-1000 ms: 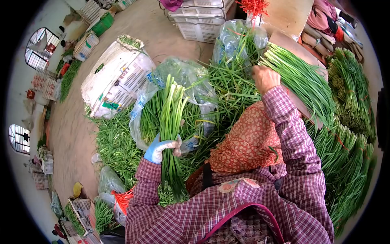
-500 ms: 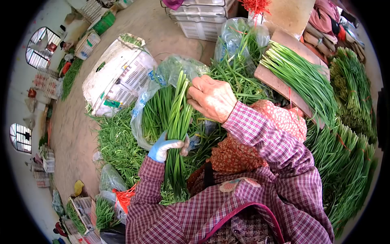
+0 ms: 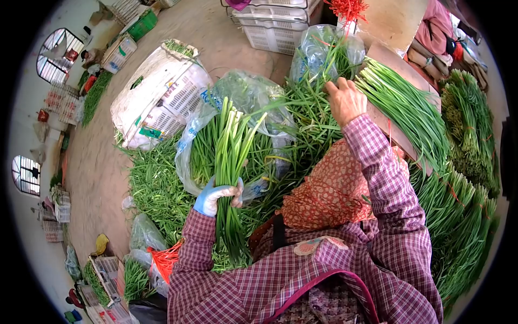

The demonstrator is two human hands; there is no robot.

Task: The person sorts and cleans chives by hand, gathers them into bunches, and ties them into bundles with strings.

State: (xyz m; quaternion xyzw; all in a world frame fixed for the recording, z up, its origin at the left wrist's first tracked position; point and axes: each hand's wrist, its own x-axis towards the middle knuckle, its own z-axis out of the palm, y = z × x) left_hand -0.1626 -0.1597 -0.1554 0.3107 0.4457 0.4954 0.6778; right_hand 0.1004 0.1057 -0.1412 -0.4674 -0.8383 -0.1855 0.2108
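My left hand point(image 3: 216, 196), in a white and blue glove, is closed around an upright bunch of garlic chives point(image 3: 229, 146), pale ends up and green leaves hanging below. Behind that bunch, an open clear plastic bag point(image 3: 185, 156) holds more chives. My bare right hand point(image 3: 347, 101) is off to the right, over loose green leaves point(image 3: 310, 110) and close to the board point(image 3: 396, 60). Its fingers are curled together; whatever they pinch, if anything, cannot be made out. A neat row of chives point(image 3: 402, 105) lies across the board, beside that hand.
Tied chive bundles point(image 3: 469, 129) are stacked at the right. A white crate point(image 3: 167, 100) stands at the left, with stacked crates point(image 3: 275, 32) at the back. Another leaf-filled bag point(image 3: 313, 51) sits beyond my right hand. Orange ties point(image 3: 164, 259) lie low on the left.
My right hand has moved away from the top of the bunch, rightward to beside the board. My left hand still holds the bunch, whose pale ends are now more spread.
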